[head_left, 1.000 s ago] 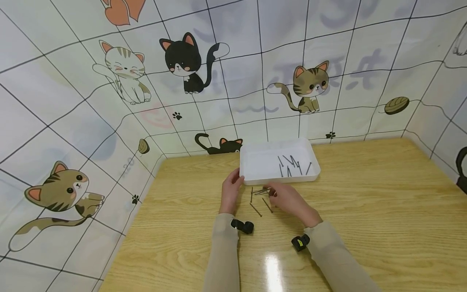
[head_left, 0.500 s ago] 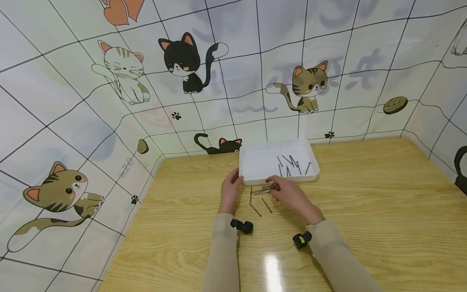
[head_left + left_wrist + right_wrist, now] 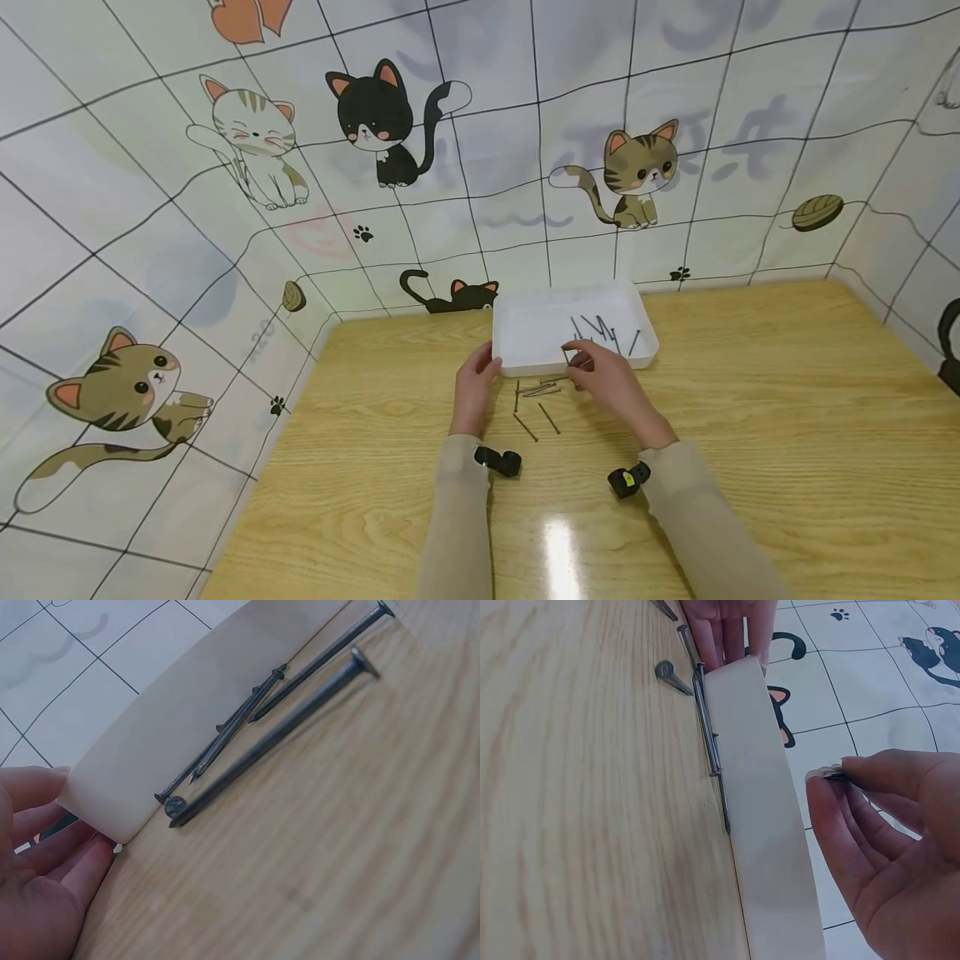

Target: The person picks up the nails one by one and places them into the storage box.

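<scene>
A white plastic tray (image 3: 528, 367) stands at the back of the table, with several dark metal nails (image 3: 617, 340) lying in its right half. My left hand (image 3: 472, 396) holds its near left corner; the left wrist view shows the thumb at the rim and the fingers around the corner wall (image 3: 112, 802). Over the tray's front edge, my right hand (image 3: 611, 383) pinches a nail (image 3: 566, 356) between thumb and fingers. Only a small bit of that nail (image 3: 834, 775) shows in the right wrist view. More loose nails (image 3: 550, 419) lie on the table before the tray, some crossing one another.
The wooden table (image 3: 787, 433) stretches out to both sides. A cat-print wall covering (image 3: 510, 167) rises behind the tray and at both sides. At the far right edge a black curved object (image 3: 951, 346) is partly in view.
My right hand has picked a nail up from the loose pile and moved it up and right to the tray's front edge. My left hand stays on the tray corner.
</scene>
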The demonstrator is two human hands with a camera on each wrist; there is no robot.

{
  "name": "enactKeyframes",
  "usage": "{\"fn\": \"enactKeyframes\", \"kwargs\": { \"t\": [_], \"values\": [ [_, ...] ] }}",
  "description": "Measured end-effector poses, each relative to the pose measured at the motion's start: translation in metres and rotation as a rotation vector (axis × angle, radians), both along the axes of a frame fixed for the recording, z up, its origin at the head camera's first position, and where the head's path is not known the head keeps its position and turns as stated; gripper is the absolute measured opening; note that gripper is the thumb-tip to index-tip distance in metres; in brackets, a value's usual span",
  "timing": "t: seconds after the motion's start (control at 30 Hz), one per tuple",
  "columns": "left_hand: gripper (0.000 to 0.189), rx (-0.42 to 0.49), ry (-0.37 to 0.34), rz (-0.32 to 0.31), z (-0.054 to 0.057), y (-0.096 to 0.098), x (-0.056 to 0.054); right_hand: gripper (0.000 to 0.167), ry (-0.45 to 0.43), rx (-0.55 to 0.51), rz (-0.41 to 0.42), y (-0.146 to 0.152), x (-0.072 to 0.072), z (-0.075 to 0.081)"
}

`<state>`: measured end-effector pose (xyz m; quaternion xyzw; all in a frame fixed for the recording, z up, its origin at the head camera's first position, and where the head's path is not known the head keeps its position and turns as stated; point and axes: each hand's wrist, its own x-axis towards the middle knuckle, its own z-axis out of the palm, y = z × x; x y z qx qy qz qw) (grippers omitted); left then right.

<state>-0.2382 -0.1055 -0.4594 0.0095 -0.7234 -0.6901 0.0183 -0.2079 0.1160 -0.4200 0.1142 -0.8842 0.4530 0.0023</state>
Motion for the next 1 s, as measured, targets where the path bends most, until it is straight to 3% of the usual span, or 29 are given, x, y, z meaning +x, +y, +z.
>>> {"fn": "enactKeyframes", "kwargs": {
  "t": [0.37,0.7,1.0],
  "values": [
    [0.041,-0.023,-0.002,0.042,-0.018,-0.001,-0.011,0.035,0.064,0.051,-0.039,0.005,-0.015,0.007],
    [0.040,-0.031,-0.004,0.047,-0.019,-0.002,-0.011,0.034,0.072,0.020,-0.027,0.000,-0.036,0.007],
    [0.040,-0.029,-0.001,0.039,-0.020,-0.003,-0.014,0.035,0.108,0.067,-0.015,-0.007,-0.059,-0.002]
  ]
}}
